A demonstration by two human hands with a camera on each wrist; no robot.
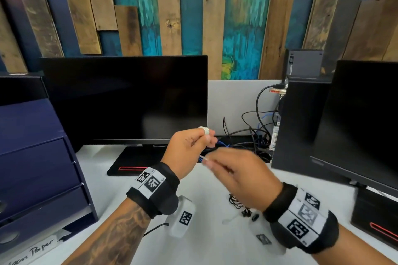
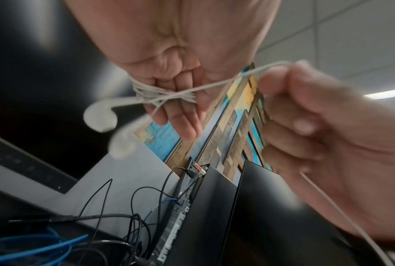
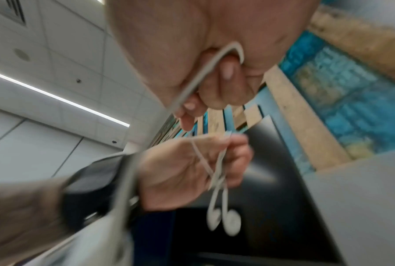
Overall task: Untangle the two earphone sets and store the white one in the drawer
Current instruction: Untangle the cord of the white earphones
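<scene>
The white earphones' (image 2: 160,93) cord is wound in several turns round the fingers of my left hand (image 1: 200,140), raised above the desk in front of the monitor. Its two earbuds (image 3: 223,217) dangle below that hand. My right hand (image 1: 228,168) is just to the right of it, and its curled fingers (image 3: 216,86) pinch the free length of the white cord (image 2: 216,84), which runs taut to the left hand. The black earphones (image 1: 243,206) lie in a loose heap on the white desk below my right wrist. A navy drawer unit (image 1: 38,168) with its drawers closed stands at the left.
A dark monitor (image 1: 125,99) stands behind the hands, its base (image 1: 131,161) on the desk. A second monitor (image 1: 364,118) and a black computer case (image 1: 297,127) stand at the right. Black and blue cables (image 1: 252,137) lie tangled behind the hands.
</scene>
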